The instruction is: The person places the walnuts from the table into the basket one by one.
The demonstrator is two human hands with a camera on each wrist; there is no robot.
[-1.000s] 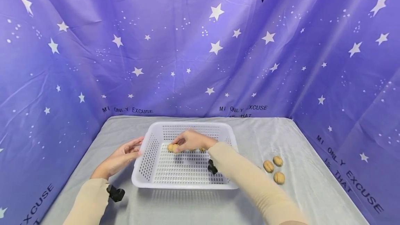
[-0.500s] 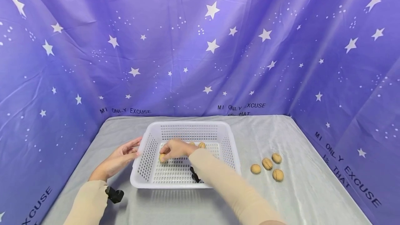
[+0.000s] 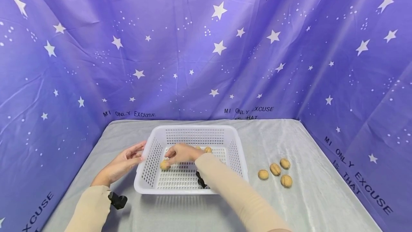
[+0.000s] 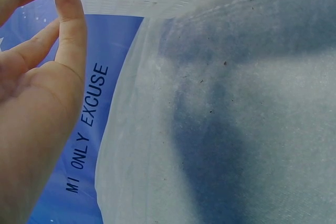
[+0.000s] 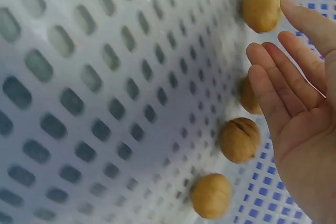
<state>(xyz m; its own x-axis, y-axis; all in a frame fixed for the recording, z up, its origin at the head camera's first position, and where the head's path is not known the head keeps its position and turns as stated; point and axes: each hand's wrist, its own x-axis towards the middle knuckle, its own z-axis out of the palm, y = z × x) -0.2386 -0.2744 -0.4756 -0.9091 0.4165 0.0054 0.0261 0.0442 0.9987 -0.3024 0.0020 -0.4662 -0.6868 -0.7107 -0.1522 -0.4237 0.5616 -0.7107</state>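
A white plastic basket (image 3: 193,191) with slotted walls stands on the table. My left hand (image 3: 120,164) holds its left rim with thumb and fingertips; the thumb (image 4: 71,30) lies against the rim in the left wrist view. Inside the basket, my right hand (image 3: 181,153) is low over the floor with fingers extended and apart. A tan walnut (image 3: 165,165) lies by its fingertips, and the thumb tip touches or nearly touches that walnut in the right wrist view. Other walnuts (image 5: 240,140) rest along the basket floor, one partly hidden behind the fingers.
Several loose walnuts (image 3: 275,169) lie on the grey cloth table (image 3: 309,203) to the right of the basket. Purple star-printed curtains (image 3: 180,46) enclose the back and both sides. My right forearm (image 3: 238,192) crosses the basket's front rim.
My right hand has moved left and nearer in the basket with a walnut, then let it go; the walnut now lies slightly left of the fingertips. The left hand keeps its place.
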